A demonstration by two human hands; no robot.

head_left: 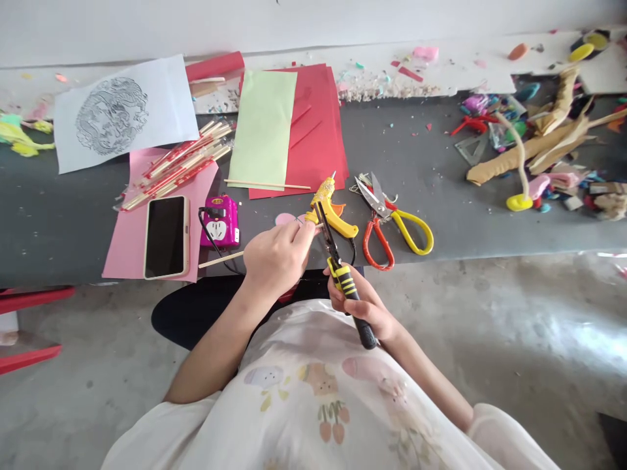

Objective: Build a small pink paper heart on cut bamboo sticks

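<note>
**Grey worktop (441,196) crowded with craft paper as thin stick (220,259) meets cutters (337,267)**

At upper left lies a printed sheet (117,111); below it a phone (165,236) rests on pink paper (122,241). Just right of the phone, the stick runs from the worktop's near edge up and rightward into the person's left hand (274,258) at frame centre. Its fingers are curled shut in a pinch around the stick near its far end. Touching that end, just right of the fingertips, is the nose of the yellow-and-black-handled cutters. The right hand (365,307), lower centre-right, is closed in a full wrap round the grips; whether the blades have bitten cannot be told. A clean cut would seem to call for the stick square to the blades and seated deep toward the pivot, the pinch close but clear of the edge, and a steady squeeze. Behind the tool lie a yellow glue gun (329,207) and, further right, scissors (392,225).
</note>
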